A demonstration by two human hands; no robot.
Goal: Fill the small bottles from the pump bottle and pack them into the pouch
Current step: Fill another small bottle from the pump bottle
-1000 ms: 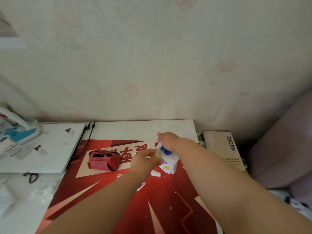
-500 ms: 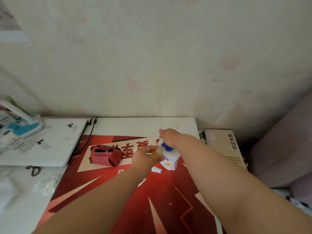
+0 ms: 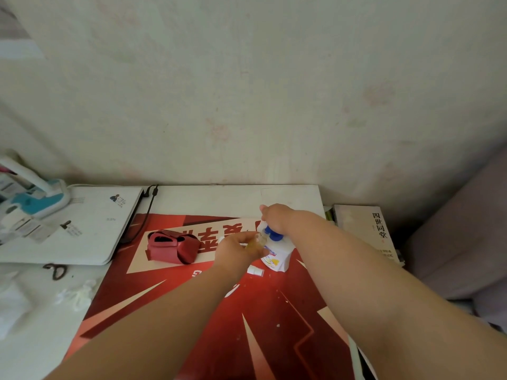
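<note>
Hands meet near the far right of the desk [image 3: 233,197], over a red printed mat [image 3: 219,319]. The right hand [image 3: 277,218] sits on top of the pump bottle [image 3: 275,257], its fingers bent down over the blue pump head [image 3: 270,235] and covering most of it. The fingertips are out of sight beneath the hand. Only the white lower body of the pump bottle shows, and its label is too blurred to read.

The left hand [image 3: 236,249] pinches a small bottle [image 3: 259,240] just beside the pump head. The bottle is largely masked by the fingers. A clear, yellowish sliver is visible, but how full it is cannot be told. A small white cap [image 3: 255,271] lies on the mat, close to the base of the pump bottle.

The red pouch [image 3: 171,246] lies apart to the left, and its contents are hidden. A white laptop [image 3: 76,223] and a book [image 3: 365,231] flank the mat. The lower edge of the frame cuts off both forearms.
</note>
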